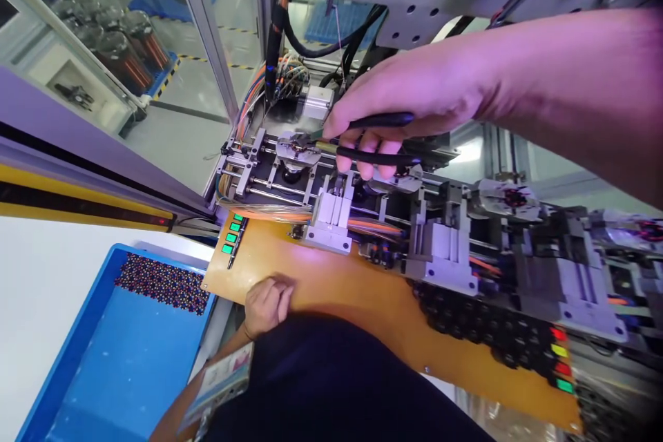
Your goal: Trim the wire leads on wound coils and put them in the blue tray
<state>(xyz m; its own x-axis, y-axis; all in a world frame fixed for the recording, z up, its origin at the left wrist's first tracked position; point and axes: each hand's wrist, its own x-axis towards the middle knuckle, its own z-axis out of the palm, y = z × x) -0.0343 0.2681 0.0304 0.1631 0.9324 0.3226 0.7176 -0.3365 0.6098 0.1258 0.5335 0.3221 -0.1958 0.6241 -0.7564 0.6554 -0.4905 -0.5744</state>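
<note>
My right hand [409, 100] reaches in from the right and is closed round the black handles of a pair of pliers [373, 138]. The pliers' tip sits at a small round part on a metal fixture [296, 147] at the far left of the machine. My left hand [266, 304] rests low against the edge of the orange board [362, 297], fingers curled into a loose fist; nothing shows in it.
A blue tray [124, 352] at the lower left holds several small dark parts [163, 283] along its far end. Green buttons [232, 235] sit on the board's left; red, yellow and green lights [560, 359] at its right. More fixtures [510, 199] run rightward. Glass panels stand behind.
</note>
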